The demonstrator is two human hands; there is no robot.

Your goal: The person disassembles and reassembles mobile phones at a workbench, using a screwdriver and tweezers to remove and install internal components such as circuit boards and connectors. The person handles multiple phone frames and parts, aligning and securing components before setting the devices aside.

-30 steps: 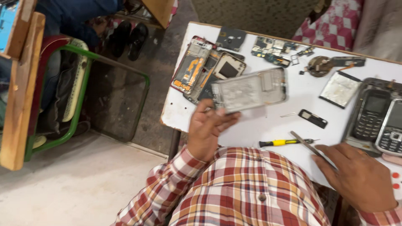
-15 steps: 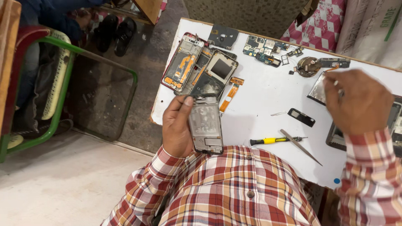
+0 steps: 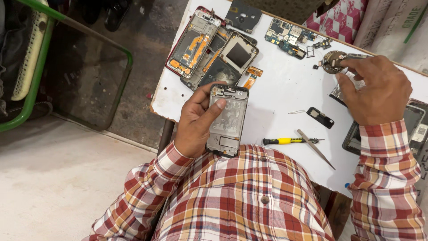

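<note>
White desk [image 3: 285, 96] strewn with phone parts: left hand [image 3: 196, 120] grips a phone frame [image 3: 227, 119] face-up for inspection, thumb across it, while right hand [image 3: 374, 91] pinches a small part [image 3: 333, 61].

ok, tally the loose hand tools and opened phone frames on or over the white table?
Phone frames: 3, one in the left hand (held frame), two on the table (red-edged frame, dark frame)
Screwdriver: 1
Tweezers: 1
Total: 5

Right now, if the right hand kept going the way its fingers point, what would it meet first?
The right hand points up-left across the table. Its fingertips are already at the round metal part, so it meets that first; beyond lie the circuit boards. Whether the fingers touch it yet is unclear.
</note>
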